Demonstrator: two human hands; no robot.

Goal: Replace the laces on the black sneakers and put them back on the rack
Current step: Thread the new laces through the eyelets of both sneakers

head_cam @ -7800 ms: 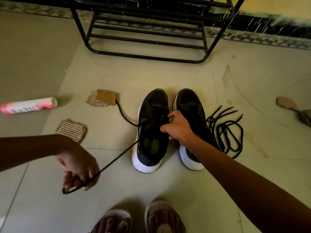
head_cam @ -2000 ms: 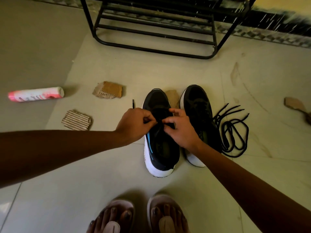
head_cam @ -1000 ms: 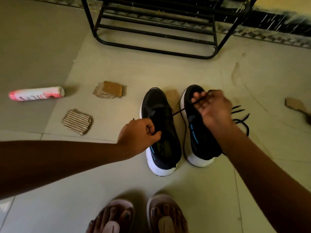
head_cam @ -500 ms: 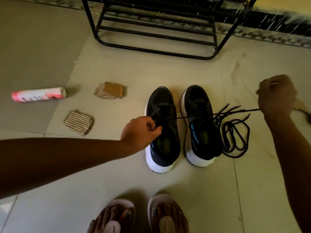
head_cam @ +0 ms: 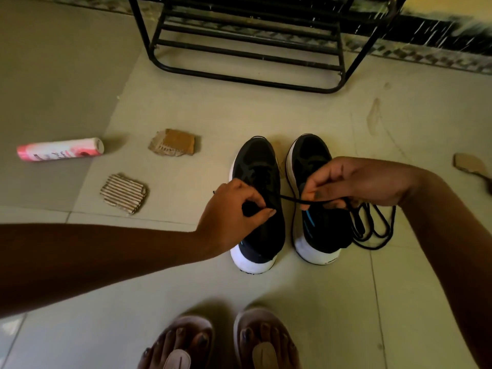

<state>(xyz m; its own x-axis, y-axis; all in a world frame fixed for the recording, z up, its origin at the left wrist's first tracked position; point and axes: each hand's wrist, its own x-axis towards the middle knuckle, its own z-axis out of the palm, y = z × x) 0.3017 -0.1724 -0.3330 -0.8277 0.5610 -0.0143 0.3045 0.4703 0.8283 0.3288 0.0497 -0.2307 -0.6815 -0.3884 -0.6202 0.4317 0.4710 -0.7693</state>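
Observation:
Two black sneakers with white soles stand side by side on the tiled floor, toes pointing away from me: the left sneaker (head_cam: 259,177) and the right sneaker (head_cam: 311,153). My left hand (head_cam: 234,211) is curled over the left sneaker's lacing area and pinches it there. A black lace (head_cam: 292,200) runs taut from that sneaker to my right hand (head_cam: 354,182), which pinches it above the right sneaker. A loose coil of black lace (head_cam: 372,225) lies on the floor right of the pair. The black metal shoe rack (head_cam: 247,43) stands beyond them.
A pink and white spray can (head_cam: 60,149) lies at the left. Two cardboard scraps (head_cam: 173,142) (head_cam: 123,193) lie left of the sneakers, another scrap (head_cam: 468,165) at the far right. My sandalled feet (head_cam: 221,342) are at the bottom edge.
My right hand has come back in from the far right with the lace and now holds it just above the right sneaker. My left hand has stayed on the left sneaker.

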